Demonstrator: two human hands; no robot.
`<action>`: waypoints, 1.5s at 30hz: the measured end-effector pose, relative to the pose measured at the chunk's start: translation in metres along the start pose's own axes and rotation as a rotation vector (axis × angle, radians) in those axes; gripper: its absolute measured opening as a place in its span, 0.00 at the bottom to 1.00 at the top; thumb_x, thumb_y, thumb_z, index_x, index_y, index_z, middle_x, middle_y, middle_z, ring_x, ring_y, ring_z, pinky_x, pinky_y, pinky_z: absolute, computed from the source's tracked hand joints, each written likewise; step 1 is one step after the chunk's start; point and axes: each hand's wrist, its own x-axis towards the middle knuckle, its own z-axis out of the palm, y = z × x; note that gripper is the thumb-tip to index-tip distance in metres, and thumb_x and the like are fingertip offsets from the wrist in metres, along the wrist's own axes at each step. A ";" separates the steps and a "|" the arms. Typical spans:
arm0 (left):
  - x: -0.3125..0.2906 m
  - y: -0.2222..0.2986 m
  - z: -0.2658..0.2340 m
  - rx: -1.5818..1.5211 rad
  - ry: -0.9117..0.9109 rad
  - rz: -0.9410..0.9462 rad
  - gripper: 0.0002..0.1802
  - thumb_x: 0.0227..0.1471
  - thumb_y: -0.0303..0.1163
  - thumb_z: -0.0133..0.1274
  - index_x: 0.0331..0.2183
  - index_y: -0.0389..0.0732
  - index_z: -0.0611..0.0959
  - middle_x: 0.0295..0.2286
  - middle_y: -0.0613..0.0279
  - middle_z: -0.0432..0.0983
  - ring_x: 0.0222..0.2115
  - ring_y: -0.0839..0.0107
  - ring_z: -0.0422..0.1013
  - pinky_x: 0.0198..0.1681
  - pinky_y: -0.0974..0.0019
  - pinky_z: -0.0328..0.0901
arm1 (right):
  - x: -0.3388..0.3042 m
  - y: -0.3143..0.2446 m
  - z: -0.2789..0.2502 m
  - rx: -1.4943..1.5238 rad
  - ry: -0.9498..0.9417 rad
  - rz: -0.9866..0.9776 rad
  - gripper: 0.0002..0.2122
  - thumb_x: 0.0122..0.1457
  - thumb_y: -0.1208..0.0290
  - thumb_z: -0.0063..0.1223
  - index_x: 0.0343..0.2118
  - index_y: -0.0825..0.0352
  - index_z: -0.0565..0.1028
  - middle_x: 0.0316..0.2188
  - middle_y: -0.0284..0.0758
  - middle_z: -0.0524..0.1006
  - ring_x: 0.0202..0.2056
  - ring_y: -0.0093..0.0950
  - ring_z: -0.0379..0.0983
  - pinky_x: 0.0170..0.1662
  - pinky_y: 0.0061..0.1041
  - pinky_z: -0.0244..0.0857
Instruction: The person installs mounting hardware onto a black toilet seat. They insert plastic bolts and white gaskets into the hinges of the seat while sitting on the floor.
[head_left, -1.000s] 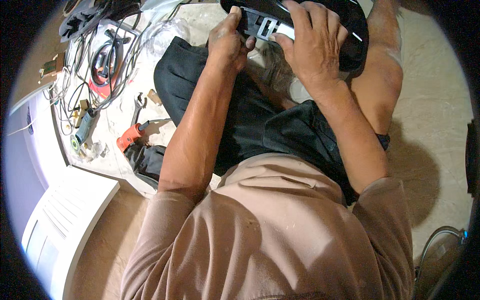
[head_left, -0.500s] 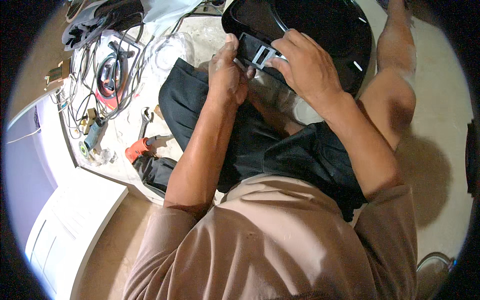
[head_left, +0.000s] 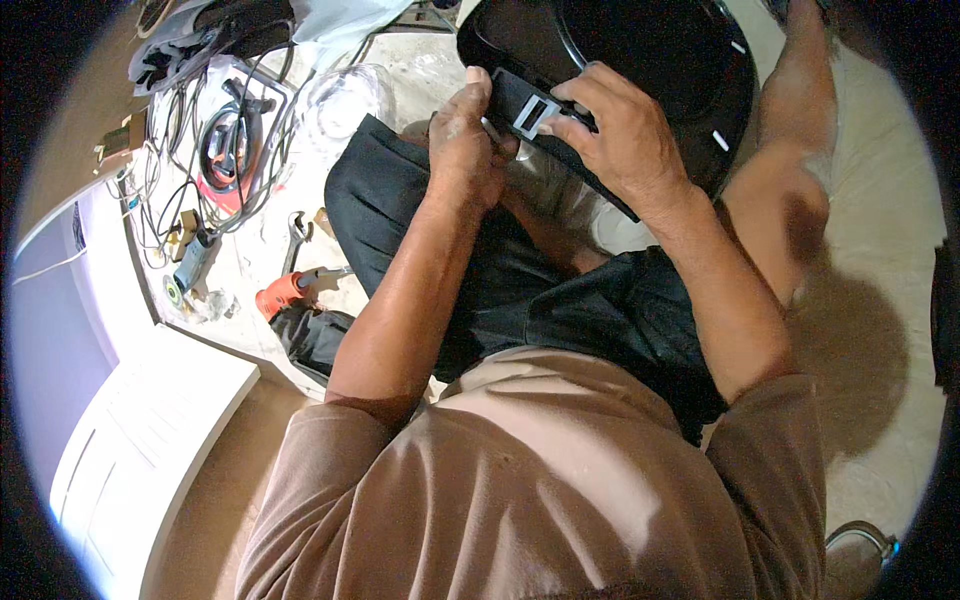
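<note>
In front of my lap, both hands work on a dark flat rectangular part (head_left: pixel 508 98) with a small light-grey frame-shaped piece (head_left: pixel 534 116) on its face. My left hand (head_left: pixel 463 138) is closed round the left end of the dark part, thumb pointing up along its edge. The thumb and fingers of my right hand (head_left: pixel 632 135) pinch the grey piece's right side and cover some of it. Just beyond lies a large glossy black shell (head_left: pixel 650 60) with a rounded outline and small white marks near its right edge; its kind I cannot tell.
To the left lie tangled cables (head_left: pixel 272 150), a wrench (head_left: pixel 296 240), an orange-and-black power tool (head_left: pixel 283 293) and a blue-grey angle grinder (head_left: pixel 192 262). Clear plastic wrap (head_left: pixel 345 100) sits behind them. A white box-like object (head_left: pixel 150 430) stands at lower left. My bare right leg (head_left: pixel 775 220) stretches forward.
Hands, dark part and black shell appear slightly farther right and lower, while the whole view has shifted a little too. Both grips stay much the same; the grey piece is seen at a slightly different angle.
</note>
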 end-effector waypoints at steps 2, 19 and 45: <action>-0.005 0.000 0.000 -0.024 0.004 0.022 0.17 0.65 0.48 0.51 0.32 0.45 0.78 0.22 0.71 0.69 0.17 0.78 0.63 0.19 0.73 0.55 | -0.001 -0.003 0.002 0.017 -0.004 0.024 0.14 0.52 0.67 0.66 0.39 0.66 0.80 0.35 0.41 0.77 0.40 0.46 0.76 0.44 0.41 0.72; 0.008 -0.017 -0.007 0.011 -0.012 0.154 0.16 0.65 0.41 0.55 0.29 0.44 0.71 0.19 0.72 0.62 0.13 0.79 0.56 0.16 0.71 0.54 | 0.006 -0.003 0.006 -0.272 -0.211 -0.276 0.13 0.58 0.75 0.48 0.44 0.58 0.79 0.43 0.47 0.70 0.45 0.48 0.75 0.44 0.44 0.73; 0.019 -0.029 -0.014 0.007 -0.039 0.223 0.16 0.64 0.43 0.57 0.29 0.42 0.77 0.18 0.70 0.68 0.14 0.79 0.60 0.17 0.71 0.54 | 0.024 -0.007 -0.004 -0.340 -0.290 -0.563 0.10 0.53 0.77 0.53 0.39 0.63 0.77 0.45 0.39 0.70 0.49 0.40 0.70 0.45 0.37 0.74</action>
